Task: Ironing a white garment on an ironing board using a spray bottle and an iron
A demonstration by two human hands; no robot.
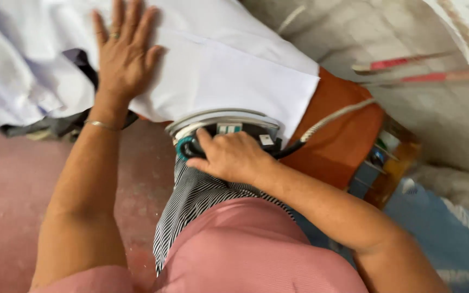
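Observation:
A white cloth lies spread over an orange-covered ironing surface. My left hand lies flat on the cloth, fingers spread, with a ring on one finger and a thin bangle at the wrist. My right hand grips the dark handle of an electric iron, which rests on the near edge of the white cloth. The iron's cord runs off to the right over the orange cover.
A striped black-and-white cloth hangs below the iron, against my pink garment. Red floor shows at the left. A wooden rack with small items stands at the right, with red-and-wood sticks beyond.

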